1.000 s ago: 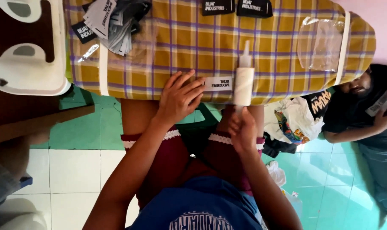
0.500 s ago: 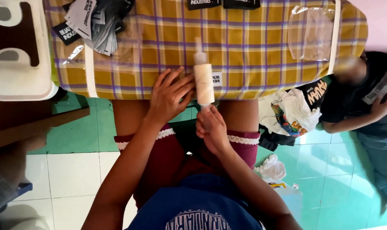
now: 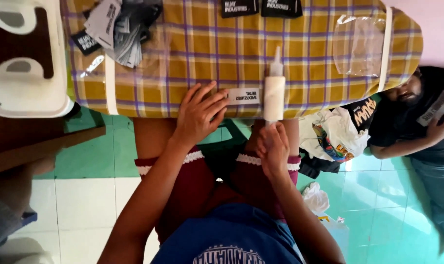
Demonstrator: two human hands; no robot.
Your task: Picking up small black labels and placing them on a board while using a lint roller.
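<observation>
A padded board covered in yellow and purple checked cloth (image 3: pixel 222 54) lies across the top of the view. My left hand (image 3: pixel 198 115) rests flat on its near edge, fingertips touching a small white label (image 3: pixel 244 96). My right hand (image 3: pixel 273 149) grips the bottom of a white glue bottle (image 3: pixel 274 88), which lies on the cloth with its nozzle pointing away from me, just right of the label. Below the board are my legs in maroon shorts.
A pile of dark and white labels (image 3: pixel 119 27) sits on the board's far left, two black labels (image 3: pixel 258 7) at its top edge, a clear plastic bag (image 3: pixel 356 44) to the right. A white stool (image 3: pixel 21 58) stands left. Another person (image 3: pixel 427 122) lies on the green floor at right, beside crumpled clothes (image 3: pixel 337 132).
The view shifted sideways and back. My right hand brought the glue bottle left toward the label, then back to just right of it. My left hand stayed on the label.
</observation>
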